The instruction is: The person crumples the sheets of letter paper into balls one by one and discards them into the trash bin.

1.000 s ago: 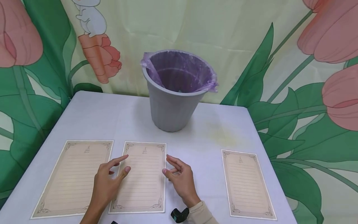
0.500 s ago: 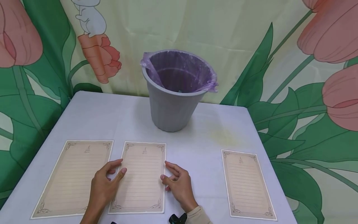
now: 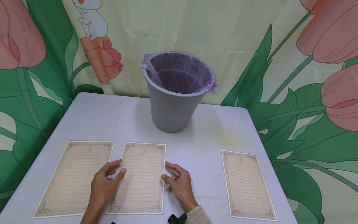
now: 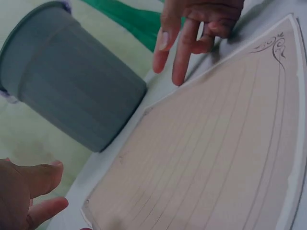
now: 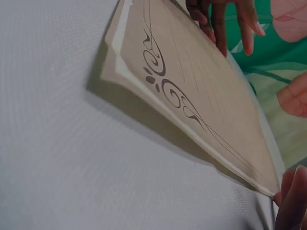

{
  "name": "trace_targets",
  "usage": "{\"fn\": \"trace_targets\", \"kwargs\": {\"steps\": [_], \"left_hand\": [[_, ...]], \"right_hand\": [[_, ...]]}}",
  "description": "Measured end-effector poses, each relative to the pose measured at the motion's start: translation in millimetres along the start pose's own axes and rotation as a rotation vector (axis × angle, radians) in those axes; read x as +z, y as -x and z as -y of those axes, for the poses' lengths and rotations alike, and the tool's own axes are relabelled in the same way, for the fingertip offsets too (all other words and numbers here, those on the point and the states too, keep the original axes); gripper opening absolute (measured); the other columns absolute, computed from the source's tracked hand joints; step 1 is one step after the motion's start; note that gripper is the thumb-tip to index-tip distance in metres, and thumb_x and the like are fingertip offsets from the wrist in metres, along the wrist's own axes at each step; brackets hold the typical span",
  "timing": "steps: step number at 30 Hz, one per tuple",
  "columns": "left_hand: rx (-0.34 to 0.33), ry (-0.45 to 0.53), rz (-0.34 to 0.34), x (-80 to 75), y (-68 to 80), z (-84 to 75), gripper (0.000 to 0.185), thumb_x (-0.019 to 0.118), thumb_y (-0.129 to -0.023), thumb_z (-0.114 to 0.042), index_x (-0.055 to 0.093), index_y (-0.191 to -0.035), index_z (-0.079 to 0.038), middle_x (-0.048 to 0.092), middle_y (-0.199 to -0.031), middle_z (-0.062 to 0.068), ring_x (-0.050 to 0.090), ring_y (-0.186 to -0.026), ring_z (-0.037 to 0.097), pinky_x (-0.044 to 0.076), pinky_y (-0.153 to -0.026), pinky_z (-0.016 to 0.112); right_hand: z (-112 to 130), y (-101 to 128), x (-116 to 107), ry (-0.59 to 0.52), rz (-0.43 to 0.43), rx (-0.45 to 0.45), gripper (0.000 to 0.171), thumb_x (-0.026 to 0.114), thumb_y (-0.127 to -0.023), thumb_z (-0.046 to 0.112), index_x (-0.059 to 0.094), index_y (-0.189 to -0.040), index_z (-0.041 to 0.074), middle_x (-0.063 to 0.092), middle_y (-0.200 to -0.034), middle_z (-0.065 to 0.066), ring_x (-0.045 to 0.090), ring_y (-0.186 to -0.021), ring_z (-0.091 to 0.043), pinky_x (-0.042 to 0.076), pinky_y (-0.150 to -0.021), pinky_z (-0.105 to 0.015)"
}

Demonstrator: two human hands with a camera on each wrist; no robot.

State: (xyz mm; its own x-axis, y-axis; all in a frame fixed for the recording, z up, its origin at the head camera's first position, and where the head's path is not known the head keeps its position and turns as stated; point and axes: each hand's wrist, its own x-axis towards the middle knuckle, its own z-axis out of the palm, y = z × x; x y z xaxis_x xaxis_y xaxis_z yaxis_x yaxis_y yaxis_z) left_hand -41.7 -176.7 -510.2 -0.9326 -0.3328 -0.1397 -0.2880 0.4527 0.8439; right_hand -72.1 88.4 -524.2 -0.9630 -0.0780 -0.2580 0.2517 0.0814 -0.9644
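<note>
On the white surface: three cream sheets lie side by side in portrait, each with ruled lines, scrolled corner ornaments and a white border.
Middle sheet: between the two hands, in front of the bin; its near edge shows a shadow beneath it in the right wrist view.
Left sheet: just beside the middle one, its right edge partly hidden by the left hand and forearm.
Right sheet: well apart from the other two, towards the right edge.
Writing: a small dark emblem heads each sheet, with tiny lettering under it, too small to read.
Left hand: at the middle sheet's left edge, fingers spread, thumb held away from the forefinger; I cannot tell whether the tips touch paper.
Right hand: at the opposite edge, fingers loosely bent, thumb apart from the forefinger, fingertips at the paper's border.
Right wrist: beige sleeve, with a black device beside it.
Bin: grey, upright behind the sheets, its purple liner folded over the rim.
Backdrop: pale yellow cloth printed with pink tulips, green leaves and a white rabbit on a carrot.
</note>
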Motion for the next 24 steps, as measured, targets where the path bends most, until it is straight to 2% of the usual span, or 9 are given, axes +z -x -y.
{"fn": "trace_targets", "kwargs": {"steps": [6,7,11,14,17,20,24], "left_hand": [[-0.05,0.103,0.034,0.6,0.6,0.2,0.046,0.075,-0.102,-0.028,0.063,-0.144,-0.012,0.067,-0.141,0.019,0.063,-0.13,0.035,0.051,-0.103,0.029],[-0.055,0.12,0.039,1.0,0.7,0.2,0.046,0.075,-0.102,-0.027,0.062,-0.144,-0.011,0.065,-0.142,0.02,0.063,-0.13,0.036,0.053,-0.103,0.027],[-0.077,0.192,0.063,3.1,1.0,-0.2,0.048,0.075,-0.102,-0.019,0.06,-0.146,-0.01,0.052,-0.15,0.021,0.065,-0.129,0.039,0.06,-0.091,0.021],[-0.09,0.251,0.083,4.3,0.9,0.0,0.05,0.075,-0.1,-0.01,0.057,-0.147,-0.008,0.042,-0.154,0.021,0.069,-0.12,0.036,0.063,-0.082,0.024],[-0.103,0.3,0.103,4.6,1.0,0.9,0.054,0.073,-0.099,-0.002,0.055,-0.149,-0.008,0.04,-0.157,0.02,0.073,-0.11,0.029,0.065,-0.079,0.029],[-0.111,0.356,0.131,4.8,1.4,2.5,0.055,0.071,-0.099,0.002,0.053,-0.15,-0.007,0.042,-0.158,0.021,0.076,-0.11,0.036,0.066,-0.079,0.033],[-0.1,0.414,0.178,5.6,2.0,3.1,0.056,0.069,-0.099,0.004,0.053,-0.151,-0.005,0.042,-0.164,0.023,0.062,-0.137,0.044,0.064,-0.09,0.03]], "right_hand": [[-0.3,-0.8,0.1,-0.056,-0.02,0.018,0.049,0.084,-0.088,0.001,0.07,-0.135,0.004,0.072,-0.137,-0.016,0.065,-0.072,-0.008,0.054,-0.052,-0.02],[-0.2,-0.6,0.4,-0.058,-0.021,0.019,0.049,0.084,-0.088,0.002,0.07,-0.135,0.004,0.072,-0.137,-0.016,0.065,-0.074,-0.008,0.054,-0.053,-0.02],[0.3,0.6,1.9,-0.062,-0.03,0.021,0.047,0.084,-0.088,0.002,0.071,-0.133,0.006,0.074,-0.135,-0.014,0.069,-0.084,-0.012,0.057,-0.06,-0.022],[0.9,0.8,2.9,-0.067,-0.057,0.012,0.045,0.084,-0.087,0.0,0.073,-0.13,0.005,0.077,-0.129,-0.013,0.073,-0.096,-0.017,0.059,-0.071,-0.02],[0.7,0.6,3.0,-0.098,-0.079,0.008,0.043,0.083,-0.087,-0.003,0.073,-0.129,0.001,0.078,-0.124,-0.015,0.076,-0.106,-0.023,0.06,-0.081,-0.018],[0.3,0.1,2.2,-0.154,-0.08,0.016,0.044,0.082,-0.088,-0.004,0.071,-0.13,-0.002,0.078,-0.124,-0.018,0.076,-0.112,-0.026,0.061,-0.086,-0.018],[0.5,0.3,0.2,-0.212,-0.057,0.016,0.044,0.081,-0.09,-0.003,0.068,-0.132,-0.004,0.075,-0.13,-0.021,0.075,-0.117,-0.026,0.063,-0.087,-0.023]]}}
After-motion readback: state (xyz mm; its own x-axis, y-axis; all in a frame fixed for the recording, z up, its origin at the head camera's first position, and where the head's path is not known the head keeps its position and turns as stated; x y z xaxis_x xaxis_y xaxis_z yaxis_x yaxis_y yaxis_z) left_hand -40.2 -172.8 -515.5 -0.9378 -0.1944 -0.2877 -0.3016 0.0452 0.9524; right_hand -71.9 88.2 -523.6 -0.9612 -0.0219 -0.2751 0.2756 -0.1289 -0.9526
